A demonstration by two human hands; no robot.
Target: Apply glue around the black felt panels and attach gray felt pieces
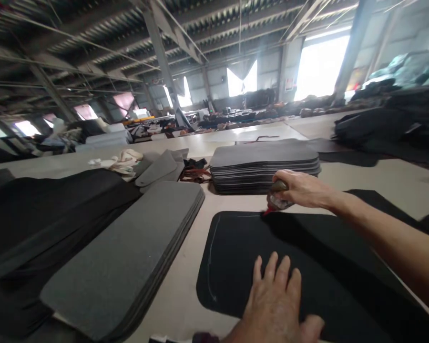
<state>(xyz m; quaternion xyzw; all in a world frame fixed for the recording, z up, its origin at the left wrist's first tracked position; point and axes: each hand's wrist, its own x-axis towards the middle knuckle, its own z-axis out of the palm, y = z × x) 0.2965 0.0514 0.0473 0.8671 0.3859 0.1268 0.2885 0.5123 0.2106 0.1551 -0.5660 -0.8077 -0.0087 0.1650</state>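
A black panel with rounded corners (236,257) lies flat on the table in front of me. My left hand (275,295) rests on it, palm down with the fingers spread. My right hand (296,188) is wrapped round a small squeeze bottle (279,196), tilted so that its red nozzle (268,211) meets the panel's far edge. A thin, pale, wet-looking line runs along the panel's left side and part of its far edge, ending at the nozzle. What the bottle holds is hidden.
Left of the panel lies a stack of grey panels (128,252); another grey stack (264,155) stands behind it. Black fabric (50,214) covers the far left, and more dark fabric (379,133) is heaped at right. Cloth scraps (123,159) lie behind on the table (189,257).
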